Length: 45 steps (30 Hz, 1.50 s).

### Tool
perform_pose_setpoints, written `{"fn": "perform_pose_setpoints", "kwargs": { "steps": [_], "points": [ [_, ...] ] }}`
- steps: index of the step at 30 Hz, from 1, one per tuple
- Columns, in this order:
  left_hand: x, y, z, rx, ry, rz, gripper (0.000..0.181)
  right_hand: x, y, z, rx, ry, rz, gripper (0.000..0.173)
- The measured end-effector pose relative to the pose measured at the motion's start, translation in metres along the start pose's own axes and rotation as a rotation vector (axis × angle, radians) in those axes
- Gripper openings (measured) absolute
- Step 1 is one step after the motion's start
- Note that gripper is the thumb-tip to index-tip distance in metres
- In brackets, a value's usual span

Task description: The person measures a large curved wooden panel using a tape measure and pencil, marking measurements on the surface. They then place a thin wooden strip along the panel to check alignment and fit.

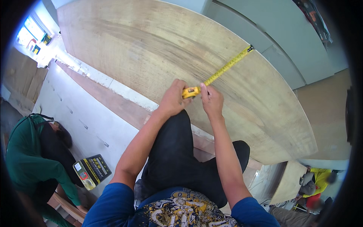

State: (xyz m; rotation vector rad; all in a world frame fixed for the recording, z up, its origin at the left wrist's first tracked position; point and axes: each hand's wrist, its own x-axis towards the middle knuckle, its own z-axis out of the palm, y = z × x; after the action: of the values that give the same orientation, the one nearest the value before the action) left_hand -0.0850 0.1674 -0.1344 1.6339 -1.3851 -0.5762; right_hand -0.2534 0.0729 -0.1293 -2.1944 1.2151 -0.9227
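My left hand (174, 98) holds the yellow case of a tape measure (191, 92) above a large plywood sheet (136, 56). From the case the yellow blade (227, 66) runs up and to the right across the sheet. Its black end hook lies at the sheet's far edge. My right hand (212, 100) pinches the blade close to the case's mouth, with the thumb on top. The sheet's face is pale with darker grain streaks, and it lies in front of my bent knees.
A white panel (93, 113) lies at the left, with a box of adhesive (92, 171) on it. A co-worker in green (31, 153) bends over beside it. Grey cabinet fronts (272, 37) stand beyond the sheet. More people (317, 181) are at the lower right, near another wooden board (289, 181).
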Motion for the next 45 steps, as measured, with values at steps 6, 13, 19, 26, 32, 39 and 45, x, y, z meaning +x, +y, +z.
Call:
{"fn": "perform_pose_setpoints", "kwargs": {
  "steps": [6,13,19,26,32,39,45],
  "points": [
    [-0.022,0.07,0.044,0.032,-0.229,-0.003,0.049,-0.053,0.008,-0.047,0.5,0.205,0.253,0.041],
    [-0.033,0.096,0.071,0.043,-0.56,0.134,0.055,-0.107,0.036,-0.082,0.81,0.248,0.491,0.038],
    [-0.047,0.127,0.09,-0.039,-0.813,0.366,0.063,-0.148,0.041,-0.103,0.778,0.524,0.749,0.027],
    [-0.015,0.132,0.071,0.063,-0.699,0.332,0.047,-0.157,0.083,-0.199,1.043,0.613,0.424,0.038],
    [0.071,0.186,0.074,0.179,-0.115,0.537,0.04,-0.242,0.24,-0.399,0.713,0.747,0.575,0.038],
    [0.133,0.215,0.104,0.248,0.246,0.561,0.057,-0.328,0.401,-0.573,0.329,0.875,0.709,0.039],
    [0.128,0.222,0.114,0.527,0.261,0.458,0.059,-0.316,0.472,-0.628,0.307,0.801,0.69,0.037]
  ]
}}
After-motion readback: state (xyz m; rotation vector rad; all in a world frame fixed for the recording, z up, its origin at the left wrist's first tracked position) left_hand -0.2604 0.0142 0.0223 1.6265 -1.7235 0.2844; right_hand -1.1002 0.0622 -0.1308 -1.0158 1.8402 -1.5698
